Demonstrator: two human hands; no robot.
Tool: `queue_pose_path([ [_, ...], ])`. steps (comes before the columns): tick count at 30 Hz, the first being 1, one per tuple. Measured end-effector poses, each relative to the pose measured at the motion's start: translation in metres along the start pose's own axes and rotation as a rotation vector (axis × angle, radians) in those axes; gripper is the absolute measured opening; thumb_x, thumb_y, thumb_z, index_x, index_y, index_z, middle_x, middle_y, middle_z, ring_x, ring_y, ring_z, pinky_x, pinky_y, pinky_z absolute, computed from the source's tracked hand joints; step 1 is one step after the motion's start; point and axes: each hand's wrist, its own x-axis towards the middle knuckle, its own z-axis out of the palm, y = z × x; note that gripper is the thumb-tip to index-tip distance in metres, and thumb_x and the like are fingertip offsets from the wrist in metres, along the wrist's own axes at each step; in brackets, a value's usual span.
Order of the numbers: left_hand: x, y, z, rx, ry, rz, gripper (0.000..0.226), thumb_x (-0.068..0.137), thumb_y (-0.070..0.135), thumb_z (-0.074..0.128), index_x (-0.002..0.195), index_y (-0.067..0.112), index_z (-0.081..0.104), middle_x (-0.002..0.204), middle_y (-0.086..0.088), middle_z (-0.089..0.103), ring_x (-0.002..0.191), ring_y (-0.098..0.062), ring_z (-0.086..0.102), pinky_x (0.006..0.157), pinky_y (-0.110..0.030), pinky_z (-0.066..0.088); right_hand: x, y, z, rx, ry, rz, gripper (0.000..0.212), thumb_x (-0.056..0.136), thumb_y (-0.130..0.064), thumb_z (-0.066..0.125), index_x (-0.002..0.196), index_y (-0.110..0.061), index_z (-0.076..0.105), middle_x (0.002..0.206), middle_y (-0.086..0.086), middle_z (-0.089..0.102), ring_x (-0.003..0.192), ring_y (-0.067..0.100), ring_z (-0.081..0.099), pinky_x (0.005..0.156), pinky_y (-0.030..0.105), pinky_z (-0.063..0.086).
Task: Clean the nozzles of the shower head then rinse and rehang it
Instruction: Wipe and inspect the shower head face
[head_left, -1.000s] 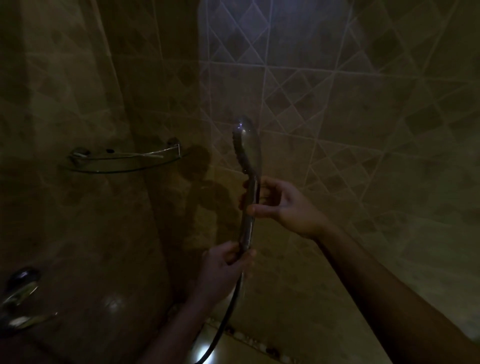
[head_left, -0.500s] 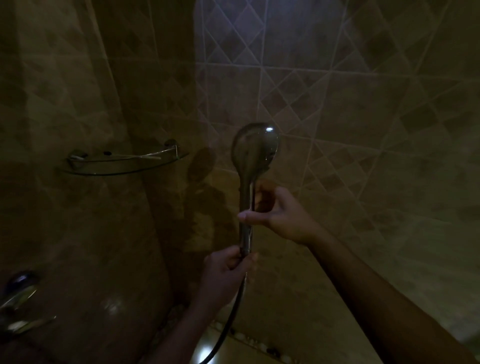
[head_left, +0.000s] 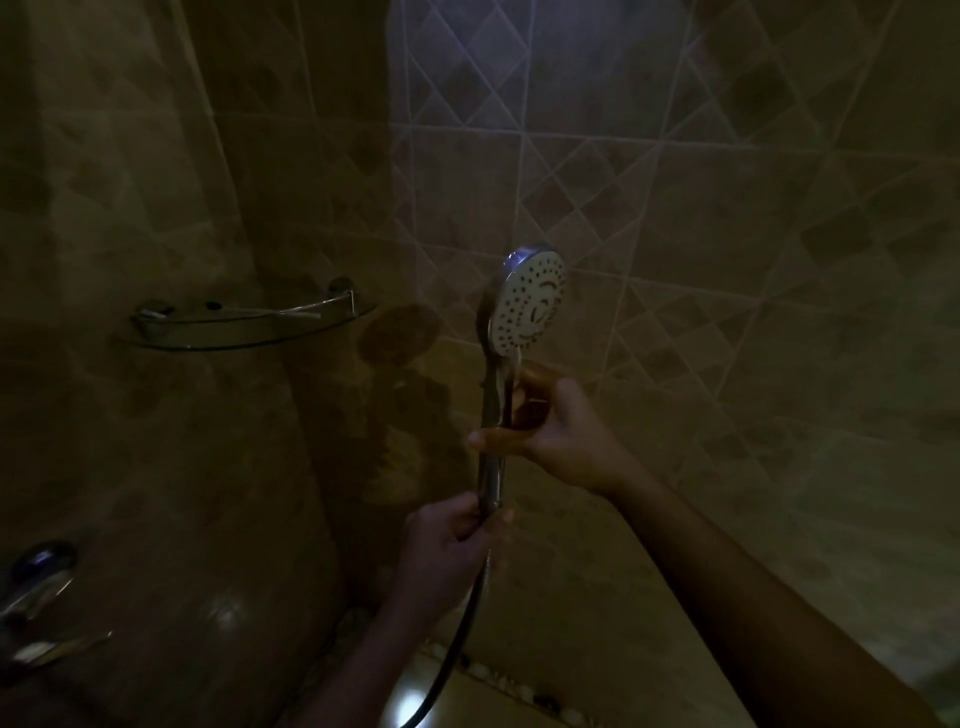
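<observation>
Dim tiled shower wall (head_left: 727, 208) behind; glass corner shelf (head_left: 249, 332) at left, well apart. Shower head (head_left: 530, 304) held upright in the air before the wall, nozzle face angled toward the camera, likely for inspection. Right grip (head_left: 561, 441) curls round mid-handle, thumb across the front. Left grip (head_left: 447, 545) pinches the handle's base just above the hose (head_left: 457, 639), probably to steady the turn.
</observation>
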Motion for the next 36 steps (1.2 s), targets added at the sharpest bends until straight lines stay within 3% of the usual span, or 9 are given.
queue_pose_path([
  [5,0.003,0.001,-0.002,-0.06,0.01,-0.02,0.009,0.086,0.017,0.074,0.079,0.021,0.076,0.066,-0.008,0.074,0.058,-0.016,0.068,0.057,-0.033,0.054,-0.001,0.0,-0.005,0.21,-0.141,0.041,0.036,0.089,0.002,0.067,0.124,0.005,0.057,0.122,0.04,0.056,0.118,0.05,0.058,0.102,0.056,0.051],
  [7,0.004,-0.002,-0.004,-0.061,0.017,-0.033,0.007,0.085,0.021,0.076,0.078,0.021,0.077,0.067,-0.014,0.074,0.057,-0.016,0.067,0.057,-0.034,0.053,-0.001,0.003,-0.007,0.212,-0.114,0.049,0.039,0.087,0.002,0.07,0.122,0.009,0.054,0.116,0.045,0.052,0.112,0.053,0.058,0.1,0.057,0.051],
  [10,0.004,-0.008,-0.007,-0.021,0.039,-0.02,0.033,0.077,0.041,0.078,0.075,0.008,0.073,0.069,-0.024,0.07,0.056,-0.023,0.064,0.057,-0.037,0.05,-0.001,0.007,-0.002,0.169,0.018,0.075,0.047,0.081,-0.001,0.079,0.121,0.007,0.054,0.096,0.021,0.055,0.09,0.032,0.058,0.085,0.041,0.058],
  [13,0.004,-0.013,-0.006,0.011,0.041,-0.055,0.04,0.074,0.049,0.076,0.074,0.009,0.074,0.068,-0.018,0.073,0.059,-0.026,0.068,0.059,-0.039,0.053,-0.003,0.009,0.001,0.124,0.006,0.024,0.05,0.08,-0.01,0.081,0.12,0.006,0.056,0.087,0.023,0.051,0.084,0.032,0.055,0.083,0.054,0.051],
  [18,0.004,-0.008,-0.004,-0.027,0.057,-0.071,0.022,0.084,0.024,0.077,0.072,0.005,0.073,0.064,-0.02,0.071,0.054,-0.019,0.067,0.054,-0.034,0.052,-0.005,0.0,-0.006,0.266,-0.139,0.005,0.037,0.09,0.008,0.064,0.123,-0.008,0.061,0.126,0.024,0.065,0.12,0.033,0.064,0.104,0.045,0.053],
  [24,0.003,-0.004,-0.001,-0.099,0.012,-0.062,0.019,0.081,0.03,0.079,0.082,0.011,0.076,0.07,-0.027,0.068,0.059,-0.024,0.064,0.061,-0.05,0.055,-0.002,0.005,-0.004,0.1,-0.055,-0.084,0.036,0.088,-0.006,0.074,0.121,-0.003,0.06,0.09,0.017,0.055,0.079,0.03,0.056,0.073,0.044,0.054],
  [29,0.006,-0.008,0.002,-0.147,0.03,-0.131,0.031,0.07,0.043,0.081,0.081,0.014,0.078,0.066,-0.017,0.07,0.061,-0.025,0.064,0.065,-0.063,0.055,-0.002,0.011,-0.015,0.291,-0.225,-0.008,0.044,0.092,0.002,0.064,0.134,-0.01,0.057,0.124,0.011,0.068,0.121,0.028,0.064,0.103,0.047,0.052],
  [33,0.005,-0.001,0.004,-0.091,0.032,-0.107,0.019,0.079,0.03,0.08,0.077,0.012,0.076,0.071,-0.024,0.071,0.06,-0.026,0.067,0.063,-0.056,0.058,-0.001,0.01,-0.008,0.161,-0.043,-0.042,0.027,0.085,-0.001,0.076,0.105,0.007,0.059,0.083,0.017,0.055,0.076,0.026,0.055,0.069,0.031,0.048],
  [36,0.004,0.005,0.006,-0.085,0.022,-0.059,0.012,0.086,0.014,0.075,0.075,0.009,0.073,0.07,-0.028,0.069,0.056,-0.024,0.065,0.056,-0.039,0.053,0.0,0.009,-0.004,0.096,0.021,-0.084,0.022,0.083,-0.008,0.08,0.089,-0.003,0.059,0.073,0.005,0.049,0.066,0.016,0.047,0.06,0.03,0.042],
])
